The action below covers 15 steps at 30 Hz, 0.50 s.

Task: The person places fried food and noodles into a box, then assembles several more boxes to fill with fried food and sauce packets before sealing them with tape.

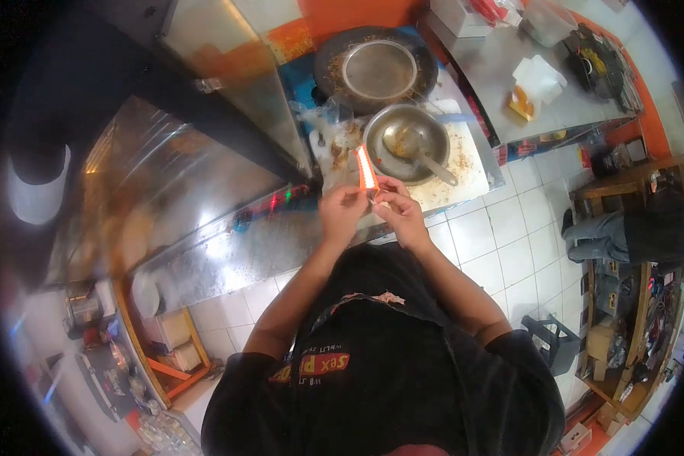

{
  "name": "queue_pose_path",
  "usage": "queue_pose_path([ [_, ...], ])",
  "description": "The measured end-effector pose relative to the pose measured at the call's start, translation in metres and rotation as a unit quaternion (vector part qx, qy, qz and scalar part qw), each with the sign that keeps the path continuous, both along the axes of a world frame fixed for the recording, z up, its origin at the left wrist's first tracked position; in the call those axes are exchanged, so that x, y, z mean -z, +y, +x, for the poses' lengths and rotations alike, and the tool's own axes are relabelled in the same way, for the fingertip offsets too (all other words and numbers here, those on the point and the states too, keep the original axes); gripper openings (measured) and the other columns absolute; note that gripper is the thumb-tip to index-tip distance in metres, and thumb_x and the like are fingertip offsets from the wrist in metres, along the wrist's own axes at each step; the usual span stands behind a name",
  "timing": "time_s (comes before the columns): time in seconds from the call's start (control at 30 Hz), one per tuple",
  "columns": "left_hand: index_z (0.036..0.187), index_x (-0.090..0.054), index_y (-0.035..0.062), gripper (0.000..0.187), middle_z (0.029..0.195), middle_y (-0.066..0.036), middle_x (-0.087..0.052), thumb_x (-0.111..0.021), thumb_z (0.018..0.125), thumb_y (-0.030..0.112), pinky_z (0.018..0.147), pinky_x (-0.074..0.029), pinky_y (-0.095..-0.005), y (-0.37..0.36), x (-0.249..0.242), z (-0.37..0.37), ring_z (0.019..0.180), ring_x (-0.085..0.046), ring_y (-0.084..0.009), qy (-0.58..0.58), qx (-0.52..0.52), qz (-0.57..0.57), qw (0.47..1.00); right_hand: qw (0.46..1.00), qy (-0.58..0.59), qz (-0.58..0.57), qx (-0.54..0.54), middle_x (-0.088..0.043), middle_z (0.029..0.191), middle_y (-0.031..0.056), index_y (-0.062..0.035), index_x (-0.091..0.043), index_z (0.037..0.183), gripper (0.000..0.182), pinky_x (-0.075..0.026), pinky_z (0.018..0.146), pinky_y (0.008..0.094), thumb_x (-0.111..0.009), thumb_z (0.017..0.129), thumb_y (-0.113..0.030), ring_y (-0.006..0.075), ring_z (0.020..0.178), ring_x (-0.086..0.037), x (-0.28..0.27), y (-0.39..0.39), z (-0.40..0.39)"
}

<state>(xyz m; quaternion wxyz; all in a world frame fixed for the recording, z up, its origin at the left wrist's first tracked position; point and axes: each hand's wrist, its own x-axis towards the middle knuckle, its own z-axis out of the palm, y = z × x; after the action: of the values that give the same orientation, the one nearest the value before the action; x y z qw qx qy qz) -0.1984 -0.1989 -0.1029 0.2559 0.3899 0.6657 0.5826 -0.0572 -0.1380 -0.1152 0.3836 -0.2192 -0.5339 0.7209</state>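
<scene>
Two hands raised together over a counter edge, pinching a small orange packet.

Both forearms rose toward 12 o'clock, elbows bent. The left hand (342, 210) and right hand (400, 213) met, fingers closed on the packet (366, 169), which stood upright above them. A metal bowl (406, 141) holding a spoon (425, 161) lay just beyond, at 1 o'clock.

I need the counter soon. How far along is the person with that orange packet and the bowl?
Done: the metal bowl sits on the white board with a spoon and some browned contents in it. In hand: the left hand and right hand both hold the orange packet upright near the bowl; whether it is open is unclear. Left: nothing is pouring from it yet.
</scene>
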Motion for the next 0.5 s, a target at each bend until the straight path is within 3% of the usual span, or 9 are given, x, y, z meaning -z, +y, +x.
queue_pose_path([
  [0.13, 0.087, -0.065, -0.0018, 0.009, 0.085, -0.006, -0.064, -0.067, 0.078, -0.003, 0.069, -0.049, -0.0245, 0.004, 0.011, -0.003, 0.077, -0.061, -0.0117, -0.078, -0.015, 0.022, 0.997, 1.0, 0.012, -0.017, 0.003, -0.043, 0.132, 0.0117, -0.0015, -0.067, 0.094, 0.013, -0.034, 0.104, 0.036, -0.068, 0.081, 0.0, 0.0224, 0.125, -0.041, -0.006, -0.002, -0.002],
  [0.3, 0.082, -0.061, -0.0022, 0.009, 0.084, -0.009, -0.065, -0.068, 0.076, -0.004, 0.069, -0.05, -0.0267, 0.004, 0.003, -0.005, 0.077, -0.061, -0.0128, 0.105, -0.044, 0.087, 0.99, 0.999, 0.034, -0.029, 0.003, -0.042, 0.133, 0.0112, -0.0012, -0.067, 0.094, 0.013, -0.034, 0.105, 0.0366, -0.068, 0.081, 0.001, 0.0226, 0.124, -0.043, -0.006, -0.005, -0.007],
  [0.5, 0.081, -0.062, -0.0017, 0.009, 0.085, -0.01, -0.066, -0.068, 0.075, -0.003, 0.071, -0.051, -0.0285, 0.003, -0.002, -0.005, 0.077, -0.063, -0.0146, 0.093, -0.023, 0.078, 0.992, 0.998, 0.034, -0.043, 0.024, -0.043, 0.133, 0.011, 0.0004, -0.067, 0.093, 0.013, -0.037, 0.103, 0.036, -0.069, 0.08, 0.001, 0.0218, 0.119, -0.047, -0.007, -0.003, -0.009],
])
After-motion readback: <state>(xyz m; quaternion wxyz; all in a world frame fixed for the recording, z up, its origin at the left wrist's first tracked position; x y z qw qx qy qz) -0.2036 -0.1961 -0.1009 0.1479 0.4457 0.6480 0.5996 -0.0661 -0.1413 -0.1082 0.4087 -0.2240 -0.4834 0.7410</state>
